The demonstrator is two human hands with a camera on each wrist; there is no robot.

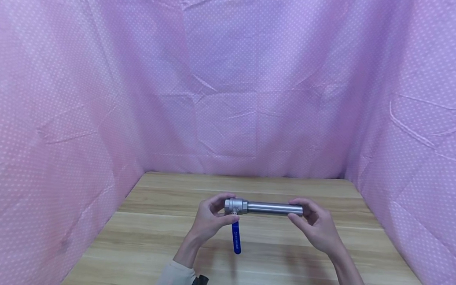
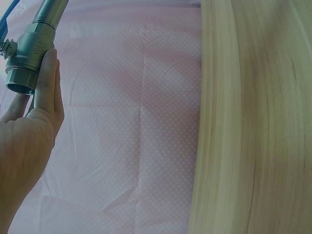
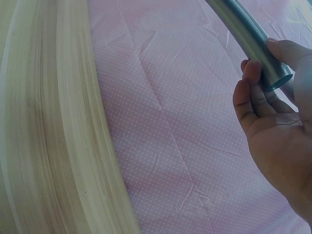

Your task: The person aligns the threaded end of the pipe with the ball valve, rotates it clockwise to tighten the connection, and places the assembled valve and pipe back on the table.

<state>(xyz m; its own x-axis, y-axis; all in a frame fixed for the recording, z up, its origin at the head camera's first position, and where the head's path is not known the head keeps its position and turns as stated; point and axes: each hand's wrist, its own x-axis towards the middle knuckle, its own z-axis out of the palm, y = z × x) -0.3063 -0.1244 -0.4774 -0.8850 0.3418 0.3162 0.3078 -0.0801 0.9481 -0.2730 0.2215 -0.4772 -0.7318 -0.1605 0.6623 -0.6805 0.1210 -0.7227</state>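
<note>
A metal ball valve (image 1: 237, 205) with a blue lever handle (image 1: 236, 238) is joined to a smooth steel pipe (image 1: 269, 208), held level above the wooden table. My left hand (image 1: 209, 218) grips the valve body at its left end, thumb in front and fingers behind. In the left wrist view the open end of the valve (image 2: 22, 80) faces the wrist, and threads show where the pipe enters. My right hand (image 1: 317, 226) holds the pipe's free right end between thumb and fingers. The right wrist view shows that end of the pipe (image 3: 278, 80) as an open tube.
The light wooden table (image 1: 158, 234) spreads beneath both hands. Pink dotted cloth (image 1: 231, 94) hangs behind it and along both sides. Black straps with small cameras (image 1: 200, 282) sit on the wrists over pale sleeves (image 1: 174, 280).
</note>
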